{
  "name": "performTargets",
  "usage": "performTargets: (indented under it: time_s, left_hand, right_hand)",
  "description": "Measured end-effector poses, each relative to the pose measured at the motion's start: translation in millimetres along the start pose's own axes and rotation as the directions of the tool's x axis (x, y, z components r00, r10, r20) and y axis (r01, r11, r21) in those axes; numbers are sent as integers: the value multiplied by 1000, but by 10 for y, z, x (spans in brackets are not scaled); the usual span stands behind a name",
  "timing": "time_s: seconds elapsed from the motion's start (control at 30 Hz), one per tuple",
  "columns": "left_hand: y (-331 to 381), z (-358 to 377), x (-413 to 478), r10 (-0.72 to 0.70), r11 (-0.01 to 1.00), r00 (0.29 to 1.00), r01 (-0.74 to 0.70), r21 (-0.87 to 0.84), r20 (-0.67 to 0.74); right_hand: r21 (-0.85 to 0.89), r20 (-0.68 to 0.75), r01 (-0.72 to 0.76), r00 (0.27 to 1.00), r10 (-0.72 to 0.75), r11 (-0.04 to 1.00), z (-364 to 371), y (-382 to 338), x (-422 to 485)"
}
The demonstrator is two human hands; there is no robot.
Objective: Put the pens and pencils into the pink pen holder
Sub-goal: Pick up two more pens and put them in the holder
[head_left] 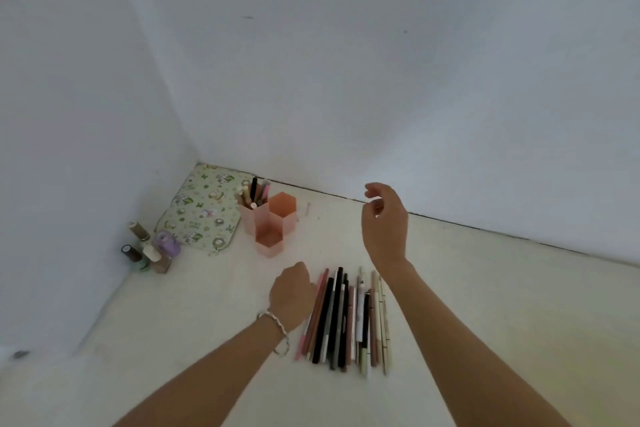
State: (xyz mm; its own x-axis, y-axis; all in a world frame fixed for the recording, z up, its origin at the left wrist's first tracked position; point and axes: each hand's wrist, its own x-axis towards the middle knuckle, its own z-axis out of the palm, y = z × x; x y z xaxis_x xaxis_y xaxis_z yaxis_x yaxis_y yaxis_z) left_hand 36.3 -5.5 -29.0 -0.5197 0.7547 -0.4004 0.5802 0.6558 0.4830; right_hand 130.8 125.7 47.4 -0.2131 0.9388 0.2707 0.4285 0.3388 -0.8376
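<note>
A pink pen holder [268, 224] made of three hexagonal tubes stands on the white surface near the wall. Several pens [254, 192] stick out of its tallest, left tube; the other two tubes look empty. A row of several pens and pencils [346, 319] lies side by side in front of me. My left hand [291, 295] rests curled at the left edge of that row, fingers touching the leftmost pink pen. My right hand [384, 218] hovers above the surface to the right of the holder, fingers loosely curled, with nothing visible in it.
A floral-patterned mat [201, 208] lies in the corner behind the holder. Several nail polish bottles [150, 250] stand at the left wall. A small pin-like item [307, 209] lies by the back wall. White walls close the left and back sides.
</note>
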Motion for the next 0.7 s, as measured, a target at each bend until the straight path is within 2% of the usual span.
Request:
performTargets:
  time_s: [0.2, 0.37, 0.47, 0.53, 0.6, 0.7]
  left_hand:
    - [121, 268, -28, -82, 996, 997, 81, -21, -9]
    - [132, 197, -17, -76, 991, 997, 72, -114, -29]
    - [230, -37, 8, -25, 969, 979, -26, -247, -201]
    - [324, -236, 17, 35, 938, 952, -136, -319, -303]
    - [435, -385, 3, 77, 906, 932, -214, -366, -353]
    - [543, -473, -55, 109, 854, 922, -277, -440, -371]
  right_hand:
    - [-50, -66, -124, 990, 121, 991, -598, 355, -172]
    - [-81, -26, -200, 980, 198, 977, -713, 579, -376]
    - [-230, 101, -289, 943, 318, 929, -703, 748, -487]
    - [-331, 220, -363, 868, 445, 871, -651, 846, -591]
    - [-423, 287, -402, 790, 541, 812, -565, 913, -715]
    - [-523, 292, -376, 764, 575, 765, -411, 953, -867]
